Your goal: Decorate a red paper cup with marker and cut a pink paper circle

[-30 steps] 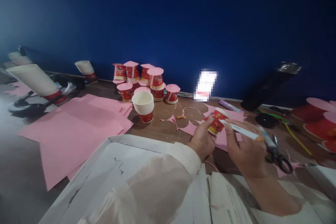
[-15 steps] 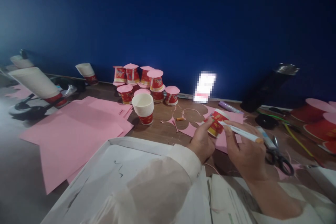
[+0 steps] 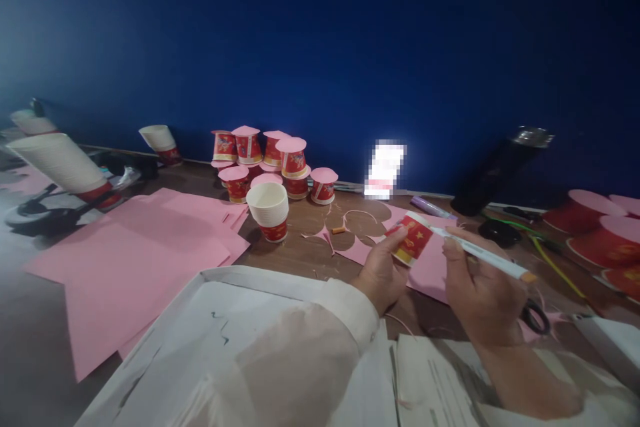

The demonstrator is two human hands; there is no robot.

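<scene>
My left hand (image 3: 386,268) is closed around a small red paper cup (image 3: 416,240) with gold decoration, tilted over a sheet of pink paper. My right hand (image 3: 487,297) grips a white marker pen (image 3: 493,259) whose orange end points right and whose tip is close to the cup's side; I cannot tell whether it touches. Beneath the hands lie pink paper offcuts (image 3: 354,250) and a small orange pen cap (image 3: 339,230). To the left, a stack of white-lined paper cups (image 3: 268,205) stands upright.
Upturned red cups topped with pink discs (image 3: 293,155) are piled near the blue wall. Pink sheets (image 3: 145,253) spread left. A glowing blurred screen (image 3: 385,170), a purple marker (image 3: 433,207) and a black bottle (image 3: 493,170) stand or lie behind. Scissors (image 3: 536,317) are partly hidden by my right hand.
My right hand has drawn the marker to the right, away from the cup's face. The cup has turned a little in my left hand. The whole view has shifted slightly.
</scene>
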